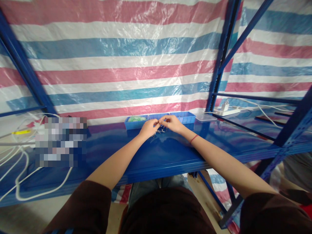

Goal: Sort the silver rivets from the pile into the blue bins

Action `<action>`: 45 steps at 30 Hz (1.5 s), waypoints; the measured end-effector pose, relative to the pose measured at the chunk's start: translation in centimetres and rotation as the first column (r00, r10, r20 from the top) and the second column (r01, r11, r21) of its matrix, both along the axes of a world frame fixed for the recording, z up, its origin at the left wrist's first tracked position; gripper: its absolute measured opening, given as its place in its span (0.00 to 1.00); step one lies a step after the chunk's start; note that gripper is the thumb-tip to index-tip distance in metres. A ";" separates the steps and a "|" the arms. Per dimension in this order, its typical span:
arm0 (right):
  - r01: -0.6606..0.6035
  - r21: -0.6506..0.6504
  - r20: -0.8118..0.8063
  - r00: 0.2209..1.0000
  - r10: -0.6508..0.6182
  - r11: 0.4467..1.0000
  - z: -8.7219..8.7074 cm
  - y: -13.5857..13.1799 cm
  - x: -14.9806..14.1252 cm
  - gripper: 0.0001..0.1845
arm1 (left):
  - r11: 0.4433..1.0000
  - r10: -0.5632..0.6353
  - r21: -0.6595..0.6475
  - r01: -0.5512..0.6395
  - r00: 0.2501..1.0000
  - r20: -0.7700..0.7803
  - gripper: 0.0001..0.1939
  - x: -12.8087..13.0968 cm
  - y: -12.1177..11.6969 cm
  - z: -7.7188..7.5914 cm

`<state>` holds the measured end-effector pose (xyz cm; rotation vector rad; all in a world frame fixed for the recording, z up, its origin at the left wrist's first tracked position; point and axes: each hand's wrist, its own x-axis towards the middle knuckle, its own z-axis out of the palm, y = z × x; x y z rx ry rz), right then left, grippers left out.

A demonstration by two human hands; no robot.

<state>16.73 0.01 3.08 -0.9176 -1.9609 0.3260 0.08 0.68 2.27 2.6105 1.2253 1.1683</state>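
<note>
My left hand [149,127] and my right hand [171,122] meet at the fingertips above the blue shelf, just in front of a row of blue bins. Both are closed in a pinch, and whatever they hold is too small to make out. Beneath the fingers lies a loose pile of small metal pieces [161,130], thin and shiny like screws or pins. Behind my left hand, the left blue bin [126,124] contains something pale green in clear plastic. The right blue bin [190,119] stands beyond my right hand, its contents mostly hidden.
A clear plastic lid [206,117] lies right of the bins, near a white power strip [226,111]. White cables [20,156] loop over the shelf's left end beside a blurred-out patch. Blue metal posts [220,58] rise at both sides, with striped sheeting [126,48] behind.
</note>
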 end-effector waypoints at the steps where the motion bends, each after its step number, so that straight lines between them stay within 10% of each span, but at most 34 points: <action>1: 0.037 0.021 0.029 0.999 -0.038 0.999 0.1 -0.1 0.0 0.11 | 1.000 0.017 0.015 -0.017 0.999 0.033 0.11 0.0 0.0 0.0; 10: 0.294 0.030 0.159 0.942 -0.295 0.955 0.1 0.7 0.7 0.10 | 0.995 0.084 -0.059 -0.081 0.995 0.049 0.16 -0.2 0.5 -0.5; 20: 0.694 -0.196 0.036 0.711 -0.703 0.693 0.0 2.9 5.6 0.22 | 0.995 -0.082 -0.077 0.057 0.915 -0.394 0.15 -0.2 0.2 -1.1; 29: 0.128 -0.027 0.424 0.900 -0.104 0.991 -0.6 2.3 3.2 0.14 | 0.992 -0.119 -0.074 0.099 0.932 -0.344 0.10 -0.4 0.7 -1.3; 33: -0.057 0.001 0.543 0.838 0.047 0.998 -1.5 2.5 2.4 0.20 | 0.989 -0.142 -0.078 0.123 0.936 -0.323 0.10 -0.4 0.8 -1.4; 45: -0.089 0.004 0.567 0.821 0.071 0.996 -1.5 2.1 1.7 0.12 | 0.993 -0.116 -0.061 0.101 0.926 -0.358 0.10 -0.3 0.7 -1.3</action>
